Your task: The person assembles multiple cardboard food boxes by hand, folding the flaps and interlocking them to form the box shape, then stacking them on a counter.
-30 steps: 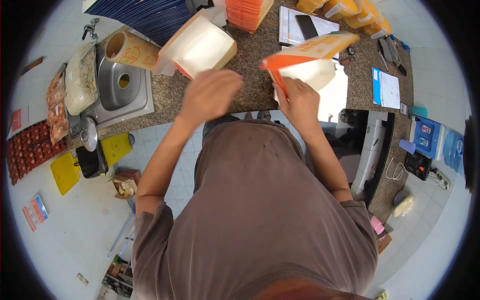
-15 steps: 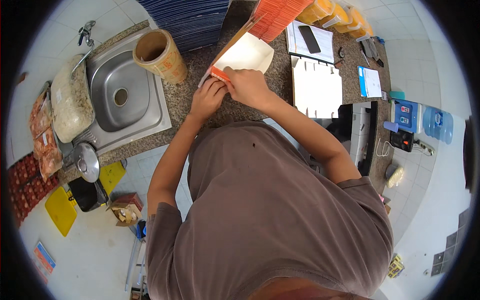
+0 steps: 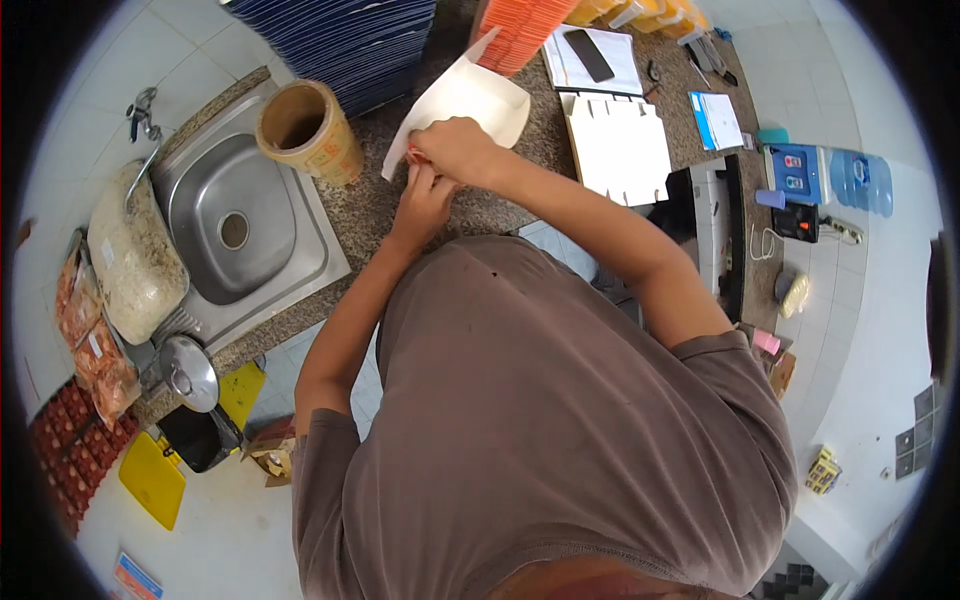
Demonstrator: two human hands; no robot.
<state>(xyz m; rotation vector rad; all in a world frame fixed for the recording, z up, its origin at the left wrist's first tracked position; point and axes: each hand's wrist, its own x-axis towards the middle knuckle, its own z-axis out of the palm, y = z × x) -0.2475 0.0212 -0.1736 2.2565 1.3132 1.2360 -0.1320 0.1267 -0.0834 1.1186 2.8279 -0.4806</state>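
A partly folded cardboard food box [image 3: 484, 105], white inside with orange showing at its near corner, rests on the granite counter in front of me. Its left side panel stands up at a slant. My right hand [image 3: 452, 150] is closed on the near left corner of the box, its fingers curled over the edge. Just below it, my left hand [image 3: 424, 205] pinches the same corner from outside. The fingertips of both hands meet there, and the fold between them is mostly covered.
Tall stacks of blue cardboard [image 3: 340, 45] and orange cardboard [image 3: 522, 32] stand behind the box. To the right lie flat white cardboard blanks [image 3: 618, 150] and a phone [image 3: 588, 55] on papers. A brown cylindrical container [image 3: 318, 135] stands left, beside the steel sink [image 3: 215, 260].
The box's left panel has turned, showing more of its white inner face. My right hand has shifted left over the corner, and my left hand has turned beneath it. The whole view has tilted slightly.
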